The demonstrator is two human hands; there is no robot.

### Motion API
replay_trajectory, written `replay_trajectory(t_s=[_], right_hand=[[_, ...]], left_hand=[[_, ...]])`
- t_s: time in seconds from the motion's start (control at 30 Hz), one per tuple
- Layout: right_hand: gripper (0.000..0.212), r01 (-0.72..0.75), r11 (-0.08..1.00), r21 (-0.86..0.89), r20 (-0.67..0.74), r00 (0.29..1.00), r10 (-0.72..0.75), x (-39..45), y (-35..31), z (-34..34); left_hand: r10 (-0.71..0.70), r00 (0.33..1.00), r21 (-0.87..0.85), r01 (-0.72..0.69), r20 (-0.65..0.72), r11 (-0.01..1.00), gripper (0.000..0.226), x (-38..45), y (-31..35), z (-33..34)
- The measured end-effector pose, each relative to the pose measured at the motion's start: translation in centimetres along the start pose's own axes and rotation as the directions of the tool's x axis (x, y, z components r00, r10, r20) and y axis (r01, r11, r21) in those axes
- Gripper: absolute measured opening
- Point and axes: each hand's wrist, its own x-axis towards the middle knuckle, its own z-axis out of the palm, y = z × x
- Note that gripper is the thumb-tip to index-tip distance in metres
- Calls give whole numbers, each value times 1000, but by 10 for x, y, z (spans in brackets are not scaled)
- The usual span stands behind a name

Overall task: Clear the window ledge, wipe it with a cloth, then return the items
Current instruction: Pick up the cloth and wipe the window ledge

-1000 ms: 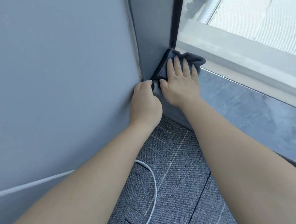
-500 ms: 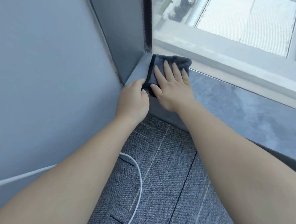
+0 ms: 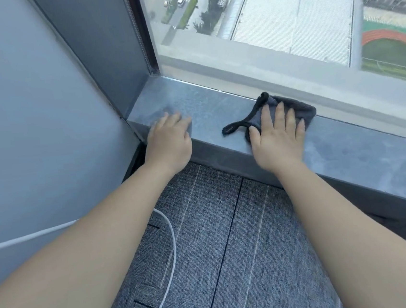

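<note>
Grey ledge (image 3: 207,108) runs below the window (image 3: 270,21), meeting a grey wall (image 3: 30,121) at a corner. No items stand on the visible stretch of ledge.

Cloth (image 3: 290,110): dark grey, lying flat on the ledge, well away from the corner and close against the window's lower frame. A dark loop of its edging trails from the cloth toward the corner, resting on the ledge.

Right hand (image 3: 276,136): palm down on the cloth, fingers spread and extended toward the window, pressing the cloth to the ledge. No pinch or closed grip; the hand lies flat and open on the cloth.

Left hand (image 3: 170,142): on the ledge's front edge, just beside the corner and well apart from the cloth. Fingers extended and blurred, resting on bare ledge, holding nothing.

Carpet (image 3: 231,238), grey with dark seams, lies below the ledge. A white cable (image 3: 169,235) curves across the carpet from the wall side, under the left forearm.
</note>
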Motion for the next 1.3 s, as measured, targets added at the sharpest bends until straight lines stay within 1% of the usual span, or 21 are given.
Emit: replay_trajectory(t_s=[0.07, 0.1, 0.13, 0.2, 0.27, 0.3, 0.37, 0.43, 0.5, 0.6, 0.7, 0.83, 0.9, 0.97, 1.03, 1.07, 1.13, 1.2, 1.3], right_hand=[[60, -62, 998, 1, 2, 998, 62, 1, -3, 1], [60, -64, 998, 4, 0, 998, 64, 3, -9, 1], [59, -36, 999, 7, -5, 999, 36, 5, -14, 1], [58, 98, 995, 1, -20, 995, -98, 7, -26, 2], [57, 228, 974, 4, -27, 973, -228, 7, -32, 2], [57, 269, 963, 5, -27, 963, -269, 6, -31, 2], [57, 318, 948, -4, -27, 948, -318, 2, -23, 3], [57, 311, 950, -18, -26, 950, -312, -3, -11, 4], [57, 245, 969, -16, -15, 969, -245, -7, 3, 3], [58, 106, 994, -15, 6, 994, -106, -12, 27, 0], [58, -40, 998, -41, 16, 999, 41, -15, 52, -3], [58, -259, 962, -83, 27, 965, 262, -24, 72, -2], [59, -362, 930, -60, 38, 930, 365, -29, 75, -3], [59, -415, 910, -9, 70, 907, 415, -33, 75, -8], [61, -401, 913, 74, 117, 913, 392, -34, 69, -14], [63, -369, 923, 108, 139, 925, 354, -34, 62, -15], [63, -255, 955, 148, 159, 960, 232, -34, 46, -15], [62, -145, 975, 168, 140, 983, 122, -32, 35, -10], [59, -64, 987, 148, 90, 995, 51, -28, 37, -4]], left_hand=[[8, 1000, 20, -8, 4, 1000, 40, 0, 0, 1], [12, 1000, 26, -12, 4, 1000, 40, 0, 0, 1], [16, 1000, 29, -16, 6, 999, 40, 1, 0, 1], [18, 1000, 29, -19, 8, 999, 41, 2, 0, 0], [22, 1000, 21, -22, 2, 1000, 42, 4, -1, 0], [28, 1000, 17, -28, -1, 999, 43, 5, -1, 1], [53, 999, 2, -53, -6, 999, 43, 6, 2, 3], [90, 996, -23, -90, -8, 996, 42, 6, 9, 6], [119, 993, -41, -119, 10, 992, 42, 5, 20, 10], [173, 984, -52, -170, 48, 984, 41, 3, 37, 18], [237, 967, -29, -235, 93, 972, 43, 5, 53, 25], [275, 947, 33, -284, 165, 958, 42, 8, 68, 35], [269, 939, 87, -292, 213, 952, 44, 8, 70, 38], [265, 928, 125, -305, 262, 944, 47, 5, 70, 39], [269, 916, 140, -321, 296, 937, 48, 2, 71, 37], [270, 912, 140, -324, 309, 936, 48, 2, 70, 36], [264, 907, 143, -323, 328, 935, 48, 0, 70, 33], [256, 912, 146, -315, 321, 938, 47, -1, 71, 33], [247, 932, 149, -292, 264, 945, 45, -2, 78, 38]])
